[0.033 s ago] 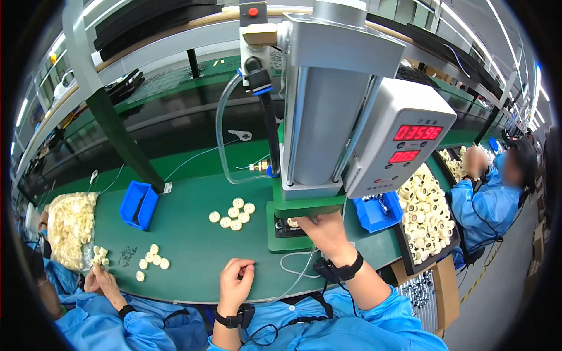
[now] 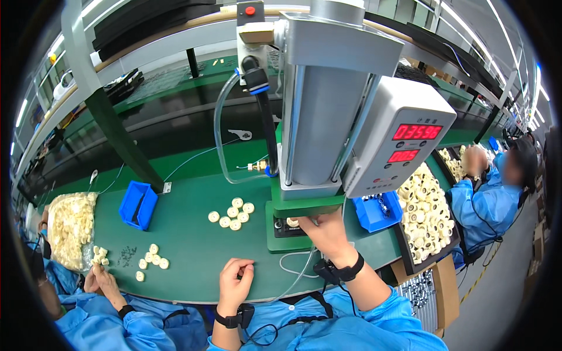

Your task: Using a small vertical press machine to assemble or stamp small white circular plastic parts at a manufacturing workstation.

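Reaching beneath the press (image 2: pixel 323 128), my right hand (image 2: pixel 329 237) is touching a round cream piece (image 2: pixel 291 222); my left hand (image 2: pixel 235 284), well apart, is lying curled near the bench (image 2: pixel 187 248) edge. I cannot tell whether either is clamping. Similar pieces (image 2: pixel 235 224) are lying left of the press.

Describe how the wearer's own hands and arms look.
The left hand and right hand are bare. Each wrist wears a black strap with a small black box and thin dark cable. The right sleeve is bright blue.
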The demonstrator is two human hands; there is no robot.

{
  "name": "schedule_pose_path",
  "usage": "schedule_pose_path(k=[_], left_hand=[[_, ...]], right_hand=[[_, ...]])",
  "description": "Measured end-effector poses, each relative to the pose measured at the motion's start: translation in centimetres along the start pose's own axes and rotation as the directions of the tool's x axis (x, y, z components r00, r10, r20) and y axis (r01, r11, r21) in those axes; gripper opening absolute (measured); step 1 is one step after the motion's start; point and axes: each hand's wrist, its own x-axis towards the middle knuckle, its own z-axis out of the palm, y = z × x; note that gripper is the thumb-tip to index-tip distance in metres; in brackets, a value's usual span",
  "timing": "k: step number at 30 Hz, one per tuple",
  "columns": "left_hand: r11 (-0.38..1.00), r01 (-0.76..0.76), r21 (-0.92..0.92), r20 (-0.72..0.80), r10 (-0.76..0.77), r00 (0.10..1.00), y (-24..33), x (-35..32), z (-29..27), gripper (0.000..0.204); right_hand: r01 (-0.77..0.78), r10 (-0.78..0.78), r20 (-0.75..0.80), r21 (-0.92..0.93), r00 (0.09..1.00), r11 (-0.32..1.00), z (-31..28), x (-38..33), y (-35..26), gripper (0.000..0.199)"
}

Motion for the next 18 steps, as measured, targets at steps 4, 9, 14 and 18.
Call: schedule_pose_path(k=[4, 9, 14, 18], left_hand=[[1.0, -0.001, 0.012, -0.021, 0.002, 1.0, 0.0, 0.0, 0.2, 0.01], [1.0, 0.02, 0.004, -0.042, -0.02, 0.999, -0.9, -0.4, 0.4, 0.01], [0.995, 0.034, 0.095, -0.059, -0.028, 0.998, -0.5, -0.1, 0.7, 0.008], [0.996, 0.023, 0.084, -0.072, -0.017, 0.997, -0.9, -0.2, 0.8, 0.006]], right_hand=[[0.245, -0.158, 0.216, -0.477, 0.964, 0.844, -4.9, -3.1, 0.0, 0.028], [0.3, -0.042, 0.341, -0.751, 0.939, 0.589, -10.1, -8.6, 0.2, 0.034], [0.32, 0.037, 0.381, -0.823, 0.924, 0.469, -10.9, -10.6, 1.5, 0.04], [0.337, -0.018, 0.393, -0.765, 0.92, 0.55, -11.8, -10.0, 1.3, 0.031]])
